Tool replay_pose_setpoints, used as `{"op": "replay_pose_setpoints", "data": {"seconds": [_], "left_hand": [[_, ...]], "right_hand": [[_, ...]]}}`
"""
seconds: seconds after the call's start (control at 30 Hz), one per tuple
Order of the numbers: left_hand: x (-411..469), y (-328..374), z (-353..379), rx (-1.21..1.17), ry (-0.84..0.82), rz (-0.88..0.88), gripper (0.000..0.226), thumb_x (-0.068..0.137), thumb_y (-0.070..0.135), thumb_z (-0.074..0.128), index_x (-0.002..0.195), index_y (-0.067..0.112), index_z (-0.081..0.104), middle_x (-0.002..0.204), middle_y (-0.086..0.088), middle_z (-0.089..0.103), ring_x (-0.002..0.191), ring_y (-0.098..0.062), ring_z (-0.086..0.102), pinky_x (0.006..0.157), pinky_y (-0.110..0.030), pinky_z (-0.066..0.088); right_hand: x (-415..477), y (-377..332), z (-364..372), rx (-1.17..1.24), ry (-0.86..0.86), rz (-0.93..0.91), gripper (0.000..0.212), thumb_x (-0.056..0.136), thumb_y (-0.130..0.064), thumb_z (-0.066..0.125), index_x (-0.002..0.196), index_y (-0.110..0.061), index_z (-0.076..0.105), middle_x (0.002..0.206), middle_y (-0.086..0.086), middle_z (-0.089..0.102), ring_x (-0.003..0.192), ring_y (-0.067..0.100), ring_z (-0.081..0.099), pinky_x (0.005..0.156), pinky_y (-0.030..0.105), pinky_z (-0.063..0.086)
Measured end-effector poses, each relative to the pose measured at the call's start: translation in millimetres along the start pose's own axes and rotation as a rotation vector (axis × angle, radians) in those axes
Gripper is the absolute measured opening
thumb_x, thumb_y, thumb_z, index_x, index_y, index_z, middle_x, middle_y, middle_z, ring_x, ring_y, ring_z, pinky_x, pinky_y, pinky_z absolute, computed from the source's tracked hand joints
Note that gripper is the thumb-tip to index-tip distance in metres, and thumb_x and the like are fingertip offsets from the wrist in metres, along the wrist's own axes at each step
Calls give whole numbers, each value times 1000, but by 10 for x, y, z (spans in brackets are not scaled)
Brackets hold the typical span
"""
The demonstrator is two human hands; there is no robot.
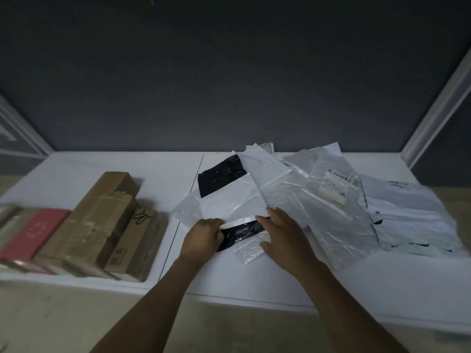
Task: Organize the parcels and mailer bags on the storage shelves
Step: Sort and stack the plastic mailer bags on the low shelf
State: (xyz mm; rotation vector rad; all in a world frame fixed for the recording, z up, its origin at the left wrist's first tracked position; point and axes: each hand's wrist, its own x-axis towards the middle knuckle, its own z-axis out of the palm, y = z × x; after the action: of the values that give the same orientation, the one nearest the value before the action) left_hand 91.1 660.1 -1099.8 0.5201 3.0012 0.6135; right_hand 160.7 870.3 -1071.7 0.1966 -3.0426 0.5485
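Head view: white plastic mailer bag with black lining (229, 200) lies centre-near on white shelf board (102, 164).
Left hand (204, 236): fingers curled, pinching its near edge.
Right hand (283, 233): fingers straight, pressing it flat.
Risk: tugging could drag the overlapping white plastic mailer pile (339, 225) at right off the shelf.

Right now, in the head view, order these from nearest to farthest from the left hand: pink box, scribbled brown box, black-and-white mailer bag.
1. black-and-white mailer bag: gripped by the left hand.
2. scribbled brown box: just to its left.
3. pink box: far left.
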Motion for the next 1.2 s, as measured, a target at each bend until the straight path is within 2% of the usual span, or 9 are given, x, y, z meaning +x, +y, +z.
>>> {"op": "replay_pose_setpoints", "data": {"seconds": [0.27, 0.37, 0.47, 0.57, 0.7, 0.8, 0.93, 1.07, 1.2], "left_hand": [[-514, 343, -362, -610, 455, -35, 16, 85, 7, 70, 88, 23, 67, 80, 19, 67, 73, -2, 61, 61, -8, 41], [-559, 472, -469, -764, 482, -127, 11, 86, 13, 69, 86, 24, 66, 79, 18, 67, 68, -2, 61, 57, -14, 46], [-526, 505, -586, -938, 521, -207, 4, 86, 17, 68, 88, 20, 68, 79, 11, 71, 71, -7, 67, 62, -25, 54], [-518, 466, -622, -1117, 490, -322, 7, 89, 20, 65, 94, 17, 69, 84, -1, 74, 77, -20, 72, 68, -38, 58], [-524, 317, -546, -1132, 296, -375, 20, 90, 23, 64, 110, 21, 63, 98, -1, 73, 84, -18, 72, 72, -42, 60], [-551, 246, -489, -1107, 146, -415, 35, 85, 14, 70, 117, 25, 58, 105, 4, 71, 89, -16, 71, 75, -40, 60], [-592, 105, -486, -1164, 212, -457, 22, 88, 10, 66, 103, 27, 67, 102, 1, 73, 92, -19, 71, 82, -47, 58], [-681, 92, -458, -1482, 176, -474, 28, 91, 3, 60, 116, 14, 63, 109, -7, 72, 99, -26, 70, 87, -47, 55], [-729, 18, -535, -1369, 255, -506, 45, 82, 20, 74, 121, 13, 53, 110, -10, 69, 88, -25, 71, 66, -35, 57]], "right_hand": [[-123, -124, 85, 543, 234, 161, 89, 83, -20, 73, 152, -24, 18, 156, -4, 24, 143, 11, 22, 111, 21, 23], [-105, -150, -121, 755, 280, 294, 62, 84, -19, 72, 138, -23, 43, 150, -4, 35, 135, 10, 35, 101, 14, 27], [-132, -287, -175, 1001, 225, 326, 35, 84, -15, 71, 115, -22, 56, 129, -8, 51, 105, -7, 52, 75, -1, 39], [-134, -368, -149, 1032, 180, 351, 54, 82, -19, 74, 127, -30, 45, 115, -12, 58, 96, -4, 57, 66, 8, 45], [-120, -385, -160, 963, 250, 432, 17, 86, -20, 68, 101, -27, 65, 92, -13, 71, 80, 0, 68, 56, 9, 48], [-116, -385, -195, 963, 297, 443, 8, 90, -20, 65, 95, -23, 70, 84, -14, 71, 70, -9, 65, 54, 5, 45], [-81, -396, -195, 1016, 275, 427, 13, 89, -19, 66, 102, -21, 67, 90, -4, 72, 73, 5, 68, 57, 13, 49], [-97, -540, -68, 1367, 104, 496, 20, 89, -12, 65, 107, -19, 65, 98, 3, 75, 87, 20, 72, 67, 30, 56], [-101, -548, -8, 1318, 139, 518, 24, 90, -3, 61, 102, -23, 66, 100, 0, 74, 91, 17, 69, 75, 35, 56]]}}
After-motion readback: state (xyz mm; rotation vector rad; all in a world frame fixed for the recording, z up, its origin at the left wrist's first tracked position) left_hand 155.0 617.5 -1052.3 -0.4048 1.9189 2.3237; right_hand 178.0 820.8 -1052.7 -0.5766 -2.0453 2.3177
